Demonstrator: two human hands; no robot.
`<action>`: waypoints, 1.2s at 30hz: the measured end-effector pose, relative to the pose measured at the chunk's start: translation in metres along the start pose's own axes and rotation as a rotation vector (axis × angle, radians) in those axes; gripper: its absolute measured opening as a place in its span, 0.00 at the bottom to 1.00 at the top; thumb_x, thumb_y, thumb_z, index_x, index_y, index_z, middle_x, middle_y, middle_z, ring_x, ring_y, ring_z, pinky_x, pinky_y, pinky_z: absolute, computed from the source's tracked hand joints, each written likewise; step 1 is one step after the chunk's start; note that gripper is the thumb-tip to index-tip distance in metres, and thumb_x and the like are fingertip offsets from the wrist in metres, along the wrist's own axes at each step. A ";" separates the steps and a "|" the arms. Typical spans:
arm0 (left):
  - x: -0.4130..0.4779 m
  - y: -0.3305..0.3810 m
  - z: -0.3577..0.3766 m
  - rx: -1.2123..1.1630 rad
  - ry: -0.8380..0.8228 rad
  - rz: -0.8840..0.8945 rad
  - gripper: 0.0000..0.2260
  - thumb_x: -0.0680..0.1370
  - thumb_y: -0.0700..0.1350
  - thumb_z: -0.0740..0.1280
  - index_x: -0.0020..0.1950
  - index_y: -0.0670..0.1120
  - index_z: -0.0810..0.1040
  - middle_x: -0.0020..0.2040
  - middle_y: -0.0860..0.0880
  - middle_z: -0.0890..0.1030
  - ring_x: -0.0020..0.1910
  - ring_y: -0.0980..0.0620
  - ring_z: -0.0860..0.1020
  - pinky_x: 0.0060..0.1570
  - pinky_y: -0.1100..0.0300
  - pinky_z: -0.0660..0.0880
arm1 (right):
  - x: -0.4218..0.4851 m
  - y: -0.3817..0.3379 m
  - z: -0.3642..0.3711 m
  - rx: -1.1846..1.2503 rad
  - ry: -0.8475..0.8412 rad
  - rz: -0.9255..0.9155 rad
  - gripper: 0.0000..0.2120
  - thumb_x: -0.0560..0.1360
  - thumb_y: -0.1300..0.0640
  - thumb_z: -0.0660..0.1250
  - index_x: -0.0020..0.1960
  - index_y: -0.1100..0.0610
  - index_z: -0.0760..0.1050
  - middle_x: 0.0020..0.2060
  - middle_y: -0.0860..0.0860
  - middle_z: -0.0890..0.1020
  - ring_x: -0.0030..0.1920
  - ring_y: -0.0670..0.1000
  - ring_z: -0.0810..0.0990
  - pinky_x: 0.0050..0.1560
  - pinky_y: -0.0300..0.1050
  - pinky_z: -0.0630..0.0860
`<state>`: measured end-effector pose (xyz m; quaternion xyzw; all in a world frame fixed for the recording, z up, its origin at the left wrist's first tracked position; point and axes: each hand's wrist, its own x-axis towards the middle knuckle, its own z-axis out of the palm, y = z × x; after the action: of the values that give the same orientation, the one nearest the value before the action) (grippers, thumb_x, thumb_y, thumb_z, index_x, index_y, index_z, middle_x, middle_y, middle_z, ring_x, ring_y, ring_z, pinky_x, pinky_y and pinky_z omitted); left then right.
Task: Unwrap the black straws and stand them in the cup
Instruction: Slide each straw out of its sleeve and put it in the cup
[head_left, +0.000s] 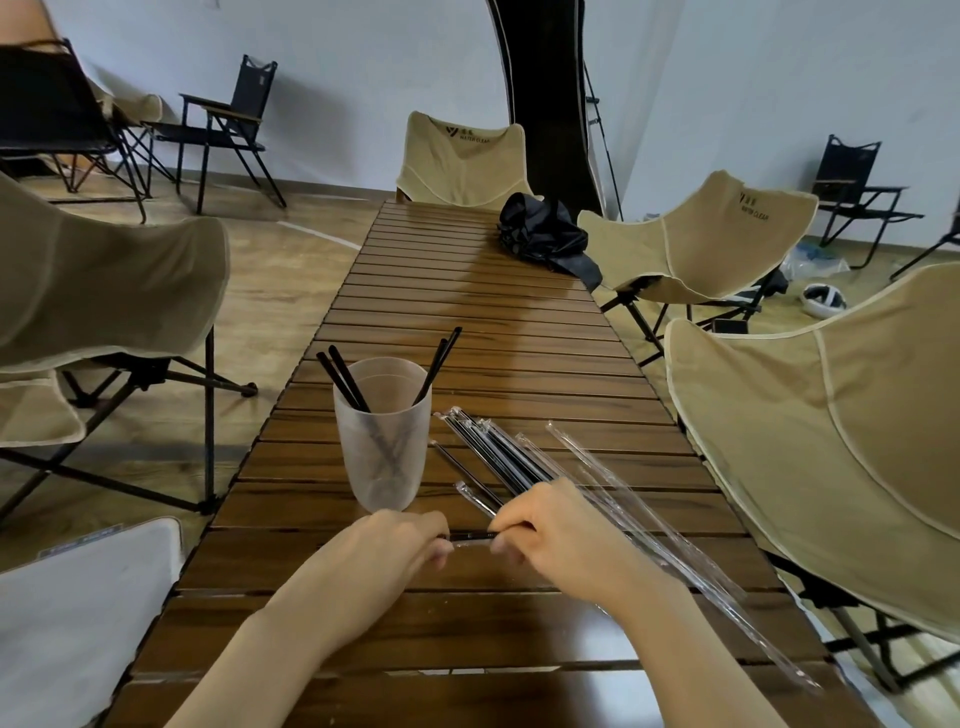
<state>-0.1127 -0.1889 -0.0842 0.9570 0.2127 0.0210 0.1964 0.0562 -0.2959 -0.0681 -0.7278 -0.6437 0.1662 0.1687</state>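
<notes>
Right, head view only. Shows a long slatted wooden table (467, 291) running away from the camera.

Near end: left hand (400, 540) and right hand (550, 530) side by side just above the slats, backs up, fingers curled under. Between them, one wrapped straw (470, 538) lying crosswise. Pinched at its left end by the left fingertips and further right by the right thumb and fingers. Cannot tell exactly which fingers, as the tips are tucked below the knuckles. Cannot tell either whether the wrapper is torn at the pinch.

Just beyond the left hand: frosted plastic cup (400, 488), upright on the table. Holds four black straws (347, 383) leaning on the rim, two left and two right, crossing low inside.

Just right of the cup: bundle of wrapped straws (493, 452) flat on the slats, slanting from far left to near right, near ends hidden under the right hand. Further right, long clear wrappers (649, 530), looking empty, on the same slant, passing beside the right forearm.

Far end of the table: crumpled black bag (540, 234). Around the table: tan fabric camp chairs (701, 244). By the wall: black folding chairs (223, 124). On the floor at right: white helmet-like thing (823, 301).
</notes>
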 end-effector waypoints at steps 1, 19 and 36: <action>-0.003 -0.003 -0.003 -0.035 0.046 0.003 0.08 0.81 0.54 0.57 0.55 0.54 0.73 0.47 0.57 0.78 0.46 0.60 0.77 0.45 0.69 0.72 | 0.001 0.002 -0.002 -0.007 0.000 0.016 0.20 0.77 0.55 0.65 0.27 0.45 0.70 0.25 0.41 0.74 0.30 0.36 0.75 0.34 0.28 0.65; -0.018 -0.034 -0.005 -0.039 0.144 -0.026 0.10 0.80 0.57 0.56 0.44 0.60 0.76 0.39 0.62 0.79 0.42 0.68 0.76 0.43 0.73 0.71 | -0.002 0.018 -0.014 -0.048 -0.081 0.144 0.09 0.78 0.57 0.62 0.44 0.55 0.81 0.39 0.47 0.81 0.38 0.41 0.77 0.41 0.30 0.69; -0.021 -0.051 -0.008 0.036 0.228 -0.100 0.12 0.80 0.51 0.58 0.37 0.57 0.73 0.34 0.60 0.77 0.40 0.65 0.75 0.36 0.69 0.69 | -0.005 0.027 -0.010 0.061 -0.106 0.086 0.08 0.80 0.53 0.61 0.48 0.52 0.78 0.30 0.42 0.73 0.30 0.32 0.73 0.32 0.28 0.67</action>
<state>-0.1532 -0.1520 -0.0954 0.9399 0.2814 0.1163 0.1547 0.0843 -0.3047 -0.0717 -0.7395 -0.6145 0.2310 0.1489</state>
